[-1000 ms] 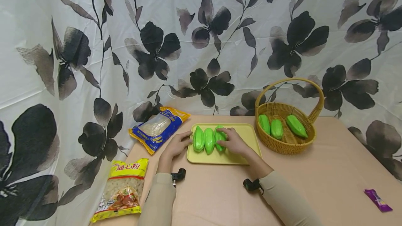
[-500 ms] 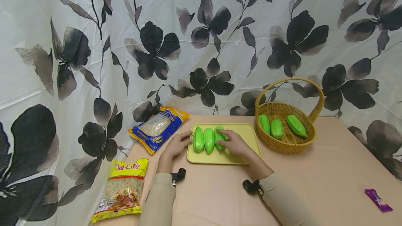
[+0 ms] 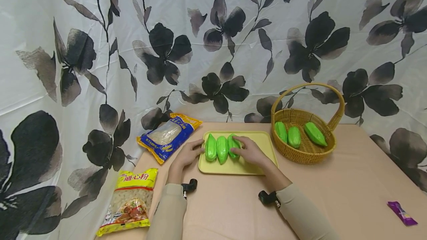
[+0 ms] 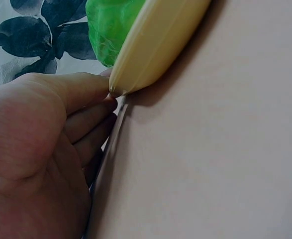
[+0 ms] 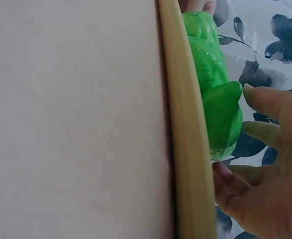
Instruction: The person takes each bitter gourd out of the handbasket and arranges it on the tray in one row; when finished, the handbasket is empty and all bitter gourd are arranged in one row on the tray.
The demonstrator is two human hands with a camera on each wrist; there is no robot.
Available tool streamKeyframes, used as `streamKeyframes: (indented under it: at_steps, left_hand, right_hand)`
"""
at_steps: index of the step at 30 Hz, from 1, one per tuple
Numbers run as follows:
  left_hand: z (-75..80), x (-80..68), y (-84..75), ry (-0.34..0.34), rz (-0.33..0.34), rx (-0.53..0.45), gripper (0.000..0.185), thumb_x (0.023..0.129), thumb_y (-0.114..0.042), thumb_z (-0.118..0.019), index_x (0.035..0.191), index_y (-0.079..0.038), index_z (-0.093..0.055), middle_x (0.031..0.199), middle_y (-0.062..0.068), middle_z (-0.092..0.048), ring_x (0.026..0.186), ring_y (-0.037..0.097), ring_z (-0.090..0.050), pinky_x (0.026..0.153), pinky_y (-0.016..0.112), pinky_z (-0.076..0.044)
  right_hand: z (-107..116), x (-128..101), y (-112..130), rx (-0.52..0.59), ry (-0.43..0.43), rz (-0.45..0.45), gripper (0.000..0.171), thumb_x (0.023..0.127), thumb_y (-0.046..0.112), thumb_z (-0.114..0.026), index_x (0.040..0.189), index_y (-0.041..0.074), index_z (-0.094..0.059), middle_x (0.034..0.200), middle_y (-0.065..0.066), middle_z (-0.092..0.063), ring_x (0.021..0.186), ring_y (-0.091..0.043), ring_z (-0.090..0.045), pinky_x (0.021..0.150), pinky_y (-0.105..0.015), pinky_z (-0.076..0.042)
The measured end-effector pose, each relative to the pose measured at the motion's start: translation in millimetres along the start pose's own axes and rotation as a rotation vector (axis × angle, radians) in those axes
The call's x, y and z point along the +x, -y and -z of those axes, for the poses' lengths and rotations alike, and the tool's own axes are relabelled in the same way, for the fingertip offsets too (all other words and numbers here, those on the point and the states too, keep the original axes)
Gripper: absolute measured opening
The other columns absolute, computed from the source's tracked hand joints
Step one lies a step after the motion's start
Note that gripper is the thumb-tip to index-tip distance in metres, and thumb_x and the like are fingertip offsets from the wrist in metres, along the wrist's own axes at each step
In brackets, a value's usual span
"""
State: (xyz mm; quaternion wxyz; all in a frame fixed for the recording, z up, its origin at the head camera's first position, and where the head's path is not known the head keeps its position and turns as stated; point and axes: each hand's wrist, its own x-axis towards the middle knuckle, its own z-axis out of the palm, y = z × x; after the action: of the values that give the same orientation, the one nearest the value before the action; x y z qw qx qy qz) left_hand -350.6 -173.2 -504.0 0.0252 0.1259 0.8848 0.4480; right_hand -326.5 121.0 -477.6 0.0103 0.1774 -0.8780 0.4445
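Note:
A pale yellow tray point(image 3: 257, 147) lies on the table and bears three glossy, ridged green fruits that look like artificial star fruit. My left hand point(image 3: 188, 155) rests at the tray's left edge, with thumb and fingertips right at its rim, beside the left fruit point(image 3: 211, 147). The middle fruit point(image 3: 222, 150) lies close beside it. My right hand point(image 3: 252, 154) has its fingers spread along the right side of the right fruit point(image 3: 232, 145), partly covering it. In the right wrist view its thumb tip is right at the pointed end of a green fruit point(image 5: 224, 107).
A wicker basket point(image 3: 301, 155) with a tall handle holds three similar green fruits, right of the tray. A blue and yellow bag point(image 3: 166, 134) lies left of it. Nearer stands a yellow pasta bag point(image 3: 131, 203). A purple wrapper point(image 3: 401, 213) lies far right.
My right hand's fingertips have shifted slightly right, uncovering more of the right fruit. My left hand and the tray have not moved.

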Motion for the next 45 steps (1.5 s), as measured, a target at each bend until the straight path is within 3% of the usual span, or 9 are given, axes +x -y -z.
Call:
streamKeyframes:
  at_steps: [2, 5, 11, 19, 29, 37, 45]
  left_hand:
    - [-0.2, 0.1, -0.4, 0.0, 0.004, -0.002, 0.045, 0.096, -0.023, -0.061, 0.139, -0.016, -0.053, 0.143, -0.002, -0.05, 0.138, 0.021, -0.036, 0.115, 0.042, -0.028]
    - [-0.5, 0.5, -0.6, 0.001, 0.008, 0.001, 0.045, 0.096, -0.023, -0.06, 0.139, -0.017, -0.053, 0.143, -0.003, -0.049, 0.138, 0.02, -0.036, 0.115, 0.042, -0.028]
    - [-0.9, 0.5, -0.5, 0.003, 0.006, 0.006, 0.045, 0.096, -0.023, -0.06, 0.14, -0.016, -0.052, 0.143, -0.002, -0.049, 0.138, 0.021, -0.036, 0.115, 0.042, -0.028]
    - [-1.6, 0.1, -1.6, 0.001, -0.02, 0.011, 0.045, 0.096, -0.021, -0.06, 0.14, -0.014, -0.052, 0.144, 0.001, -0.049, 0.138, 0.024, -0.037, 0.115, 0.044, -0.029]
    - [-1.1, 0.4, -0.1, -0.006, -0.02, 0.015, 0.047, 0.095, -0.023, -0.062, 0.14, -0.014, -0.052, 0.141, 0.0, -0.051, 0.137, 0.024, -0.038, 0.114, 0.044, -0.029]
    - [-1.2, 0.1, 1.7, 0.0, -0.019, 0.007, 0.046, 0.095, -0.022, -0.061, 0.14, -0.015, -0.052, 0.142, -0.001, -0.051, 0.137, 0.023, -0.037, 0.115, 0.043, -0.028]
    - [-0.5, 0.1, 0.3, 0.003, -0.013, -0.003, 0.046, 0.095, -0.023, -0.061, 0.14, -0.015, -0.052, 0.142, -0.001, -0.051, 0.137, 0.023, -0.037, 0.115, 0.043, -0.029]
  right_hand:
    - [3, 0, 1, 0.006, -0.03, 0.026, 0.055, 0.091, 0.028, -0.068, 0.14, 0.012, -0.051, 0.14, -0.011, -0.05, 0.12, -0.033, -0.05, 0.096, -0.048, -0.046]
    - [10, -1, 6, 0.005, -0.084, 0.052, 0.051, 0.091, 0.028, -0.067, 0.139, 0.014, -0.053, 0.137, -0.01, -0.051, 0.115, -0.039, -0.053, 0.09, -0.05, -0.048]
    - [29, -5, 21, -0.037, -0.179, 0.12, 0.047, 0.092, 0.029, -0.065, 0.137, 0.018, -0.055, 0.133, -0.005, -0.055, 0.108, -0.029, -0.056, 0.08, -0.041, -0.052]
    - [67, -14, 34, 0.025, -0.351, 0.215, 0.038, 0.093, 0.023, -0.065, 0.129, 0.013, -0.061, 0.124, -0.009, -0.058, 0.101, -0.029, -0.057, 0.078, -0.04, -0.053]
    - [107, -26, 23, 0.017, -0.487, 0.168, 0.039, 0.092, 0.028, -0.065, 0.13, 0.018, -0.061, 0.124, -0.007, -0.059, 0.096, -0.021, -0.056, 0.07, -0.02, -0.048]
    - [128, -27, 0, -0.103, -0.591, 0.118, 0.042, 0.093, 0.029, -0.064, 0.132, 0.013, -0.06, 0.129, -0.011, -0.054, 0.104, -0.026, -0.056, 0.075, -0.036, -0.052]
    - [146, -33, -24, -0.094, -0.631, 0.041, 0.042, 0.094, 0.031, -0.063, 0.132, 0.013, -0.059, 0.135, -0.017, -0.046, 0.117, -0.037, -0.046, 0.09, -0.053, -0.044]
